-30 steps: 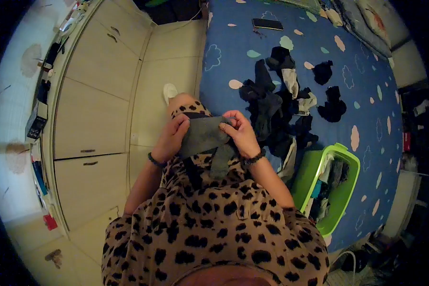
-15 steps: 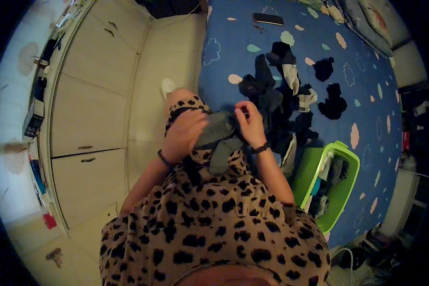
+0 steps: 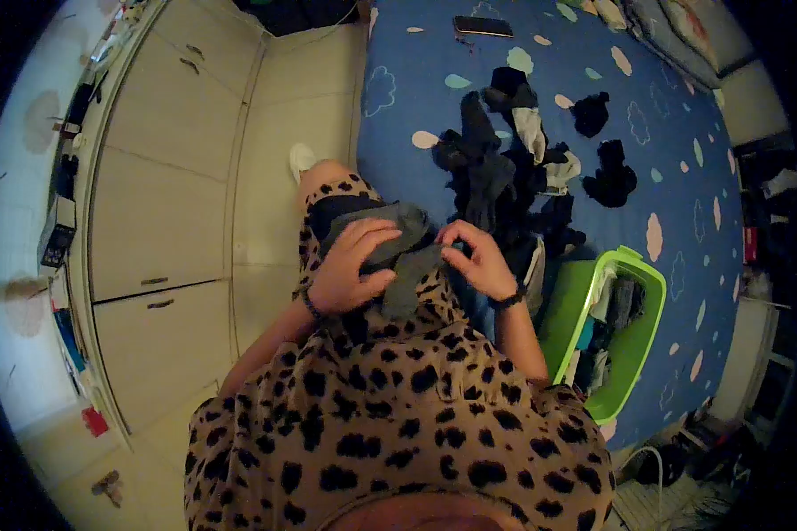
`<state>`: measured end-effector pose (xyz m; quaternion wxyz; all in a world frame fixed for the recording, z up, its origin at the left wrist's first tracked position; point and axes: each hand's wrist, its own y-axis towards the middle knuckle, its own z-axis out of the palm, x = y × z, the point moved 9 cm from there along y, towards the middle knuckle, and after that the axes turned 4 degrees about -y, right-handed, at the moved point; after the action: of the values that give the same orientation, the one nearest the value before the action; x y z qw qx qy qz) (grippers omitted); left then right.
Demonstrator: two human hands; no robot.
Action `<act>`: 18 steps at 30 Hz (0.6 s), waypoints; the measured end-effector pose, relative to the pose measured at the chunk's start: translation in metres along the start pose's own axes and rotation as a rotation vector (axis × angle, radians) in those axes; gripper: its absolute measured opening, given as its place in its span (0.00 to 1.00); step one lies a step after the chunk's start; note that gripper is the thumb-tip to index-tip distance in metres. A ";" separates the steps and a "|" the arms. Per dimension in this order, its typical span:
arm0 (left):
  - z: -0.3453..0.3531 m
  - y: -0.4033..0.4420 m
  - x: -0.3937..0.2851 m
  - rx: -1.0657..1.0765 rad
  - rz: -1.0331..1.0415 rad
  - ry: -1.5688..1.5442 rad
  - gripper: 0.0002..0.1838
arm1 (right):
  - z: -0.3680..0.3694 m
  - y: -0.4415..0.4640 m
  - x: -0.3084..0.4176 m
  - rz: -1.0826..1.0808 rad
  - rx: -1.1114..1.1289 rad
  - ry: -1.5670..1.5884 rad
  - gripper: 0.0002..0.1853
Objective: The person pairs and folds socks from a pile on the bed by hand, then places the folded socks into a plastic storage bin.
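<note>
Two grey socks lie across my lap. One grey sock [image 3: 406,221] is spread over the leopard-print cloth on my thigh, and the other grey sock [image 3: 407,281] hangs closer to my body. My left hand [image 3: 352,265] rests on the first sock with fingers stretched and the thumb apart. My right hand [image 3: 480,259] pinches the upper edge of the nearer sock between thumb and fingertips. Beyond my right hand, a pile of dark socks [image 3: 487,181] with some pale grey ones is heaped on the blue bedsheet [image 3: 398,168].
A green basket [image 3: 553,327] with socks inside stands on the bed to my right. Two black sock bundles [image 3: 611,174] lie past the pile. A phone [image 3: 483,26] rests at the far end. Pale cabinets [image 3: 164,212] line the left.
My left hand has come down onto the grey sock, which now lies flatter over my thigh. My right hand has moved slightly nearer my body and now pinches the other sock.
</note>
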<state>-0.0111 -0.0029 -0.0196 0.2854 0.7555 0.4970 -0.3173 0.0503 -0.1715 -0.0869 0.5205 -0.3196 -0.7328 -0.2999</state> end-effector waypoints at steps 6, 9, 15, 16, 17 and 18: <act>0.034 -0.004 0.004 0.011 -0.302 -0.501 0.35 | 0.002 0.020 0.025 0.319 0.041 0.505 0.04; 0.036 0.001 0.014 -0.110 -0.305 -0.826 0.25 | 0.015 0.022 0.016 0.476 0.107 0.673 0.06; 0.032 0.009 0.035 -0.312 -0.464 -0.994 0.06 | 0.019 0.032 0.020 0.364 -0.038 0.794 0.08; 0.035 0.010 0.037 -0.312 -0.463 -0.995 0.06 | 0.018 0.033 0.022 0.291 -0.048 0.732 0.08; 0.035 0.007 0.041 -0.400 -0.453 -1.101 0.08 | 0.020 0.030 0.022 0.290 -0.048 0.732 0.08; 0.034 0.005 0.043 -0.489 -0.441 -1.206 0.10 | 0.022 0.029 0.030 0.247 -0.052 0.697 0.09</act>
<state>0.0005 -0.0052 -0.0734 0.6032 0.2419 0.4510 -0.6118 0.0531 -0.1319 -0.0612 0.7629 -0.2972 -0.4596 -0.3441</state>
